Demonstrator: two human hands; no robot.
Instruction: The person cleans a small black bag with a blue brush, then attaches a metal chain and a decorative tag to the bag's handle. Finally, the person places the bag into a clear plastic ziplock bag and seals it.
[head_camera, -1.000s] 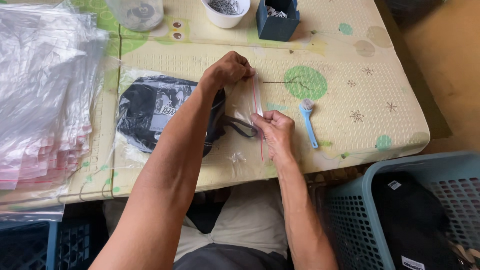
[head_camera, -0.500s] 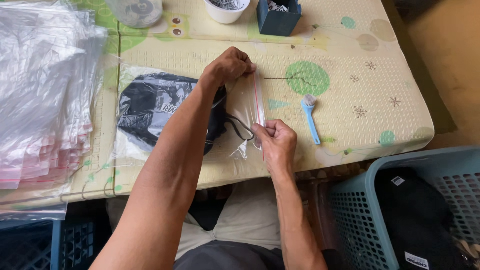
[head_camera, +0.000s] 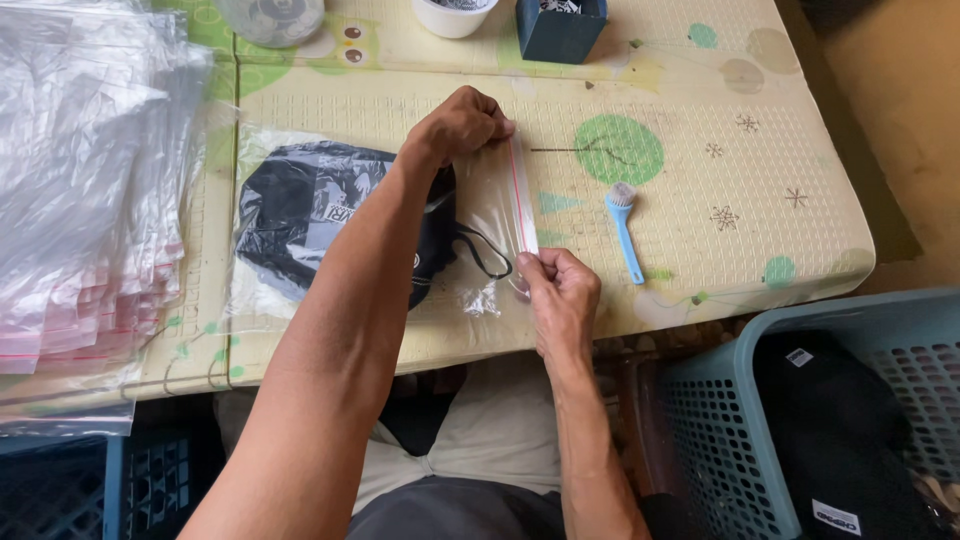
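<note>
We count two hands, one clear zip bag (head_camera: 480, 215) holding one black garment (head_camera: 310, 225), one pale blue brush (head_camera: 625, 230), one stack of empty clear bags (head_camera: 85, 190), three containers and one teal laundry basket (head_camera: 740, 430). The left hand (head_camera: 458, 125) pinches the far end of the zip bag's red-lined closure strip (head_camera: 522, 195); the right hand (head_camera: 560, 295) pinches its near end, finger and thumb closed tight on the plastic. The strip runs taut between the two hands.

The zip bag lies flat on the table (head_camera: 700, 250), its mouth turned toward the brush, which rests just right of the strip. The garment inside is folded, black with pale print, and a thin black cord loops from it toward the mouth.

Left of the zip bag sits the stack of empty bags, some with red edge lines. Beyond the zip bag, at the table's far edge, stand a clear round tub (head_camera: 272, 18), a white cup (head_camera: 455, 15) and a dark blue box (head_camera: 562, 25). The table wears a cream dimpled mat with green circles and small brown stars. Right of the zip bag and below the table edge, the basket holds dark folded cloth; a tan floor (head_camera: 900, 110) shows beyond.
</note>
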